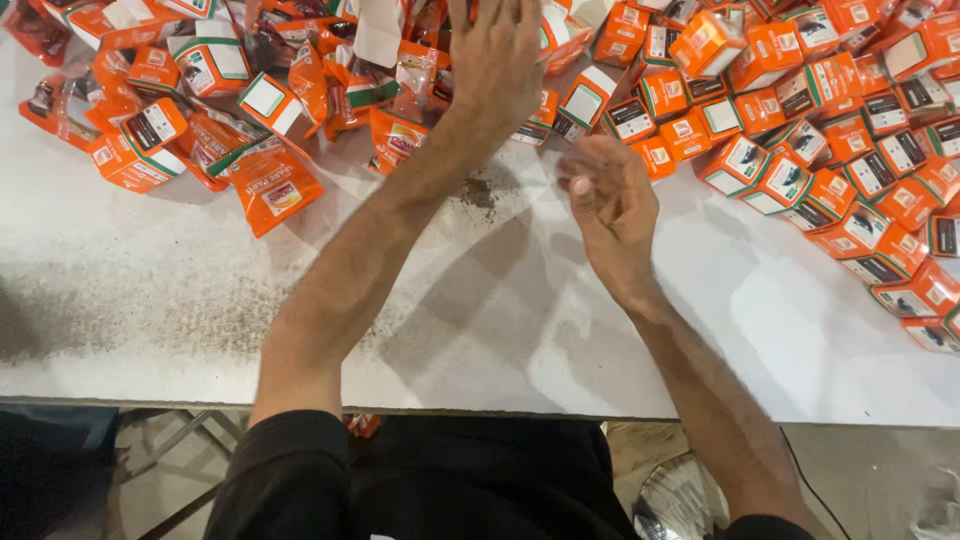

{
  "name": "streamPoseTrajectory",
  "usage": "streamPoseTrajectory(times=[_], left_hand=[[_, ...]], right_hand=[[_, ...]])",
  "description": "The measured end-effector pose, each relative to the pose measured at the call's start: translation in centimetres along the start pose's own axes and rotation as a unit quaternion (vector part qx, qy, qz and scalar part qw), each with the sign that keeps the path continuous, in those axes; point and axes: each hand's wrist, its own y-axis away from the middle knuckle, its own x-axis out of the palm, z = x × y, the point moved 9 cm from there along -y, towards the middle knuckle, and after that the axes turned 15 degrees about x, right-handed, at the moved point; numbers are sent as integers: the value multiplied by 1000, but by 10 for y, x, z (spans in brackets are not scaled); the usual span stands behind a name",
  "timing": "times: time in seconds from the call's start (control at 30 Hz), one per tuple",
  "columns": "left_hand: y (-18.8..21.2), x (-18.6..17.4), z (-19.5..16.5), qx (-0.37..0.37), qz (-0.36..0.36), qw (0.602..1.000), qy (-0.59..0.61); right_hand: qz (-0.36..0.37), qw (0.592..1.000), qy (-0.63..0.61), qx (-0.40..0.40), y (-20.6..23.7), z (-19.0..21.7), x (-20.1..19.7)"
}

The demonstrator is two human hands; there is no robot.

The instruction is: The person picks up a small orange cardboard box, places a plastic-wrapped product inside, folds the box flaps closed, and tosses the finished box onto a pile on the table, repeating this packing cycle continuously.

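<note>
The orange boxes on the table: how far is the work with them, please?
Done, it seems: many closed orange boxes lie piled at the right of the white table. In hand: the left hand reaches into the heap of flat orange packets at the far edge; the right hand hovers half-curled, and I cannot tell if it holds anything. Left: that large heap of packets.

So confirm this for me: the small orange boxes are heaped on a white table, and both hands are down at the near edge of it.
Not quite. The head view shows the left hand reaching into the far pile of orange boxes and the right hand mid-table. The white table is right.
</note>
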Motion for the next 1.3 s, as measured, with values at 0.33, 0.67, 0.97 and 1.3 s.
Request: streamPoseTrajectory(times=[0.33,0.67,0.97,1.3], left_hand=[[148,-82,-52,57,-117,978,162],[171,-56,47,-178,-3,971,158],[190,-101,-55,186,-124,963,153],[167,-95,-55,73,-68,990,105]], right_hand=[[119,993,-7,-11,17,-43,41],[139,962,234,-37,21,-32,75],[136,929,318,-133,16,-31,80],[104,927,340,-121,22,-24,82]])
